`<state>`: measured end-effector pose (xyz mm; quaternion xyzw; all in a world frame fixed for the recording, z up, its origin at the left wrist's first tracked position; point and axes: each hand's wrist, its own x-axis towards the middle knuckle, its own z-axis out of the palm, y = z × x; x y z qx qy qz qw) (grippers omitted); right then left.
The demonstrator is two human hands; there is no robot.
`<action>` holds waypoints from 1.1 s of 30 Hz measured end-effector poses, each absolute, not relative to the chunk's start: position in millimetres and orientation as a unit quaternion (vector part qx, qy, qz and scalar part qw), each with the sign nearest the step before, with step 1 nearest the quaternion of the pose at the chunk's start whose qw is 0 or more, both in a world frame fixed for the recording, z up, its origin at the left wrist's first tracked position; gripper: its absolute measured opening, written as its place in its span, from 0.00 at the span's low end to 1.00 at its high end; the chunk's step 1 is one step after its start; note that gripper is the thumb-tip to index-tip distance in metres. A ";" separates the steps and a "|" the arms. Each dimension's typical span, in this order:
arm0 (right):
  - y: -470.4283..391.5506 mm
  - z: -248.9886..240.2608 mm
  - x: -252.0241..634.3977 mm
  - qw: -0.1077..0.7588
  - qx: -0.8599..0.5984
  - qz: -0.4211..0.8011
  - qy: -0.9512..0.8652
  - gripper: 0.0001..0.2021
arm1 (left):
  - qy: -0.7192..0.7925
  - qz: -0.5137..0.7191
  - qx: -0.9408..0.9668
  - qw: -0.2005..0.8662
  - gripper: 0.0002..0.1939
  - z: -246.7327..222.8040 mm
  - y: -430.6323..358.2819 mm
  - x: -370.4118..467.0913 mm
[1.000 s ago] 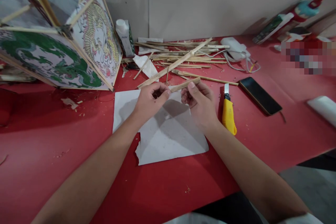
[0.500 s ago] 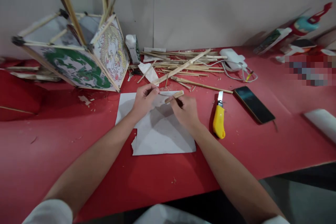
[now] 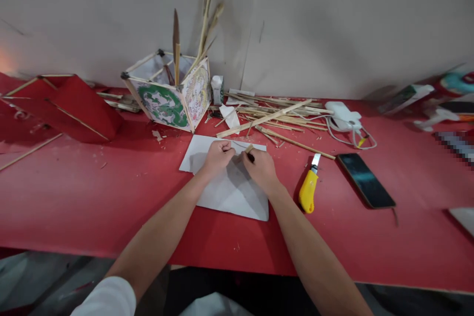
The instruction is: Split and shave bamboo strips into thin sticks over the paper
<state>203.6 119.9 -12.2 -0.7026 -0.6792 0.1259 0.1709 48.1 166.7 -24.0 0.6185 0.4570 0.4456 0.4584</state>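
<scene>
Over a white sheet on the red table, my two hands work close together. My right hand is closed around a short piece of bamboo, whose pale end sticks up past the fingers. Pinched fingers of my left hand hold what looks like a thin dark strip, running toward the bamboo; its ends are hard to make out. To the right of my right hand lies a yellow utility knife with its blade out.
Behind the sheet are several bamboo strips and a white charger with its cable. A phone lies at the right. A paper lantern frame with dragon pictures holds sticks; a red lantern stands further left.
The view has turned left and pulled back, showing more of the red lantern. My hands have come closer together over the sheet, still holding the bamboo piece and strip.
</scene>
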 end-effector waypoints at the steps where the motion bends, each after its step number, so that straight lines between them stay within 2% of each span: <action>1: 120.3 -12.1 203.7 0.167 -0.703 0.122 -0.681 0.17 | 0.453 0.443 0.628 0.450 0.19 -25.8 167.7 47.6; 11: 116.8 -2.1 199.3 0.114 -0.672 0.086 -0.726 0.16 | 0.457 0.425 0.669 0.404 0.16 -32.8 166.6 48.6; 22: 119.5 -2.0 219.4 0.088 -0.645 0.103 -0.752 0.16 | 0.459 0.427 0.670 0.397 0.16 -31.9 168.2 49.5; 28: 115.6 -2.3 230.1 0.079 -0.679 0.070 -0.726 0.18 | 0.460 0.422 0.681 0.383 0.16 -33.3 168.0 50.9; 33: 98.5 -1.3 207.9 0.092 -0.595 0.105 -0.791 0.16 | 0.468 0.423 0.674 0.383 0.16 -30.9 167.0 52.3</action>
